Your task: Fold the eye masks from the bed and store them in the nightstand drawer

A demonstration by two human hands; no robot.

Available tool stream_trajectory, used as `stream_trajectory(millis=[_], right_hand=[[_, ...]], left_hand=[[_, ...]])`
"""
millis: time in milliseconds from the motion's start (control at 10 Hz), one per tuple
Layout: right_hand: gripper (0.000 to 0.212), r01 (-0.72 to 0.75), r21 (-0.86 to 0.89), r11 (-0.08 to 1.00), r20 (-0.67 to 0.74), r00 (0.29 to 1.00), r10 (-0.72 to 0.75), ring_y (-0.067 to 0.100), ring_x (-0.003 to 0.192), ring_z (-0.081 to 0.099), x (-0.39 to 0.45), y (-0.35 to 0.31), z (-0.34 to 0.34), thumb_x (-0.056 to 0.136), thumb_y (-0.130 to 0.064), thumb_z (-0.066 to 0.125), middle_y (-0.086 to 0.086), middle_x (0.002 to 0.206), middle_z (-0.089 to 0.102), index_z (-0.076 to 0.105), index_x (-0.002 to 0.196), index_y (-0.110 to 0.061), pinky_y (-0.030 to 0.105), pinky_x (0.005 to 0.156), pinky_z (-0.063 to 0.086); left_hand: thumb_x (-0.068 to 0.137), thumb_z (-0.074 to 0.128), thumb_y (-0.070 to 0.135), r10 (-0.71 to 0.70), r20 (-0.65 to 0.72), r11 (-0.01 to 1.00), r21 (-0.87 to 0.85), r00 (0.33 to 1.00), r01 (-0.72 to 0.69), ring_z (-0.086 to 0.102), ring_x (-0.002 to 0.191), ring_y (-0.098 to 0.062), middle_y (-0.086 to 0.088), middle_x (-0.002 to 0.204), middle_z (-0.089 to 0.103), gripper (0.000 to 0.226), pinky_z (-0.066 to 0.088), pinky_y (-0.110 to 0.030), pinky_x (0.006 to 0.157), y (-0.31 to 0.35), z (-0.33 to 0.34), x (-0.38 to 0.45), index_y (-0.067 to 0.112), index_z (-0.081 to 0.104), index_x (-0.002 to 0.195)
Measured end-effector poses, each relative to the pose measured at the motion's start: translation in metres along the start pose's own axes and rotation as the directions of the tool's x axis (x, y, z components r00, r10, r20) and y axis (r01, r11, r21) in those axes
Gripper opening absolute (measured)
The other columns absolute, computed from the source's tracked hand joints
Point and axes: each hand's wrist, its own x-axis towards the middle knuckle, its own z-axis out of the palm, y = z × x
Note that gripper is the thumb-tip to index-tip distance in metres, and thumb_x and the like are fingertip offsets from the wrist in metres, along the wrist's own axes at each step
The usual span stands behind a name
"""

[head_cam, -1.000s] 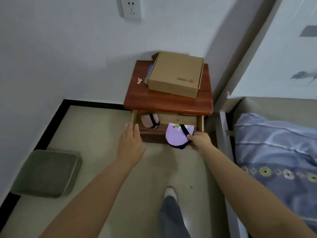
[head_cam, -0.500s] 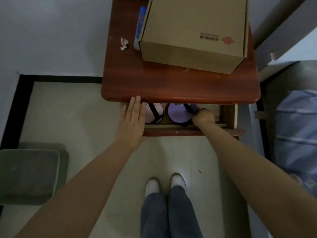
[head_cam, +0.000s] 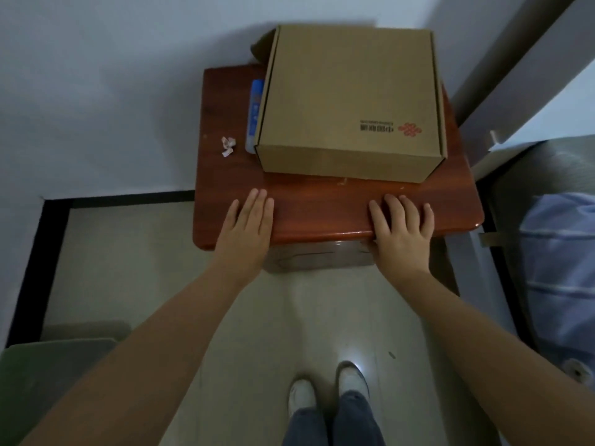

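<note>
The reddish wooden nightstand (head_cam: 322, 204) stands below me against the wall. Its drawer (head_cam: 318, 257) shows only as a narrow front strip under the top's front edge, pushed in. No eye mask is visible; the drawer's inside is hidden. My left hand (head_cam: 246, 228) lies flat with fingers together, over the front left edge of the nightstand. My right hand (head_cam: 401, 231) lies flat with fingers spread, over the front right edge. Neither hand holds anything.
A cardboard box (head_cam: 351, 101) covers most of the nightstand top, with a blue item (head_cam: 254, 114) beside it and crumpled paper bits (head_cam: 228, 145) at the left. The bed with blue bedding (head_cam: 560, 268) is at right. A grey-green cushion (head_cam: 48, 375) lies on the floor at left.
The purple eye mask went from my right hand into the drawer beside the pink one. The drawer has gone from open to pushed in, and both hands now rest at the nightstand's front edge.
</note>
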Motion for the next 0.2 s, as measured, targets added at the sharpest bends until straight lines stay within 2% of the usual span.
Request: stream_trajectory(millis=[100, 200], right_hand=[[0.065, -0.025, -0.011, 1.000, -0.065, 0.998, 0.025, 0.042, 0.095, 0.066, -0.0028, -0.0066, 0.0077, 0.051, -0.010, 0.083, 0.023, 0.101, 0.071, 0.052, 0.108, -0.009, 0.069, 0.079, 0.045], [0.071, -0.031, 0.161, 0.986, 0.016, 0.999, 0.029, 0.046, 0.112, 0.054, -0.0049, -0.0032, 0.0017, 0.054, -0.018, 0.085, 0.027, 0.118, 0.061, 0.055, 0.117, -0.004, 0.070, 0.094, 0.034]], left_hand=[[0.046, 0.088, 0.008, 0.005, -0.004, 1.000, -0.022, 1.000, -0.005, 0.062, 0.105, -0.043, -0.031, 0.112, 0.065, 0.073, 0.053, -0.058, 0.079, 0.0006, 0.0087, 0.0051, -0.012, 0.059, 0.110], [0.055, 0.082, 0.042, 0.028, 0.009, 0.993, -0.111, 1.000, -0.027, 0.052, 0.116, -0.048, -0.034, 0.125, 0.055, 0.090, 0.044, -0.062, 0.092, -0.0024, 0.0145, 0.0035, -0.014, 0.050, 0.119]])
